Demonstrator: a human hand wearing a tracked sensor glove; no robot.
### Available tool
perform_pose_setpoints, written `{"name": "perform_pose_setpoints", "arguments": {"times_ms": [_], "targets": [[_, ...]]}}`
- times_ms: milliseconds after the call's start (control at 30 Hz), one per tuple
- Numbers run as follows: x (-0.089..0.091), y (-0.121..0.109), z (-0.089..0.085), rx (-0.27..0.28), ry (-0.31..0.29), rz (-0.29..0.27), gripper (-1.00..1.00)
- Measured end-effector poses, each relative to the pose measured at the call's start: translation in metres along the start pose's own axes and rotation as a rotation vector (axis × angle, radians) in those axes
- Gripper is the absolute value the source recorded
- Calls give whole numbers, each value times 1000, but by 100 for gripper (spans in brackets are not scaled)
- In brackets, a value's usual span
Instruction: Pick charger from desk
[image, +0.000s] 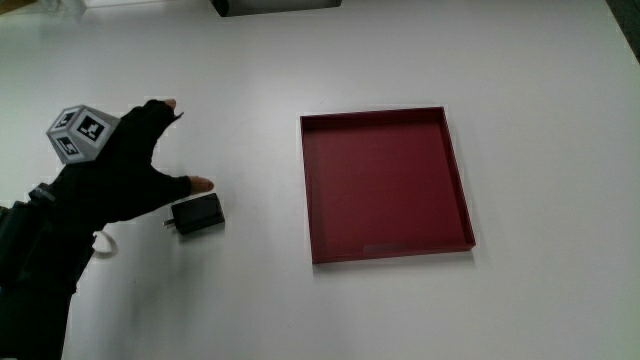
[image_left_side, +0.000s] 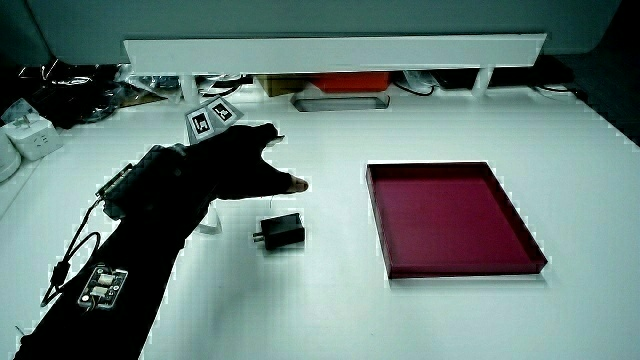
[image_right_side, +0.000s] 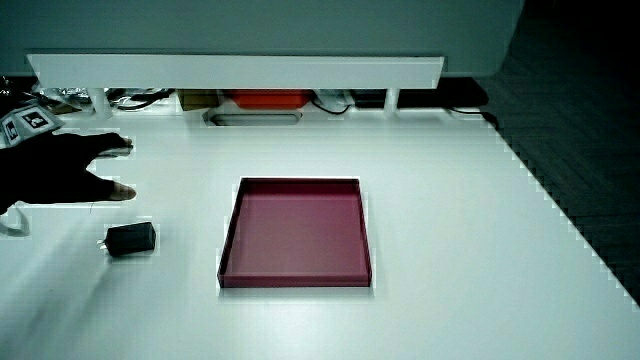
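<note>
White desk (image: 300, 310): grip (image: 125, 175) spread, empty, just beside charger (image: 197, 214).

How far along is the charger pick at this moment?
Done: nothing lifted; the charger lies on the table beside the empty red tray. In hand: the hand hovers spread next to the charger, holding nothing. Left: closing on it and lifting.

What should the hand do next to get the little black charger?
Probably lower and close the fingers around the charger. The hand is spread open beside it, thumb tip just above it, holding nothing, and the charger lies flat on the table, apart from the red tray.
</note>
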Motion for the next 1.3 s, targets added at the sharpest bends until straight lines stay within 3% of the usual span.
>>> {"name": "perform_pose_setpoints", "arguments": {"times_ms": [167,200,267,433,500,567,667,700,733,900,1033,1300], "targets": [[-2,0,-19,-46,20,-17,0],[3,-1,-20,-31,41,7,0],[-4,1,-29,-76,25,-10,0],[-13,0,-45,-101,31,11,0],[-6,-4,-47,-85,57,35,0],[-6,-5,-52,-105,61,54,0],[-12,-3,-64,-114,77,22,0],[-6,-7,-64,-126,90,58,0],[-9,-5,-69,-129,96,35,0],[-9,-6,-81,-140,122,23,0],[-9,-6,-86,-165,105,44,0],[-7,-6,-86,-155,117,31,0]]}}
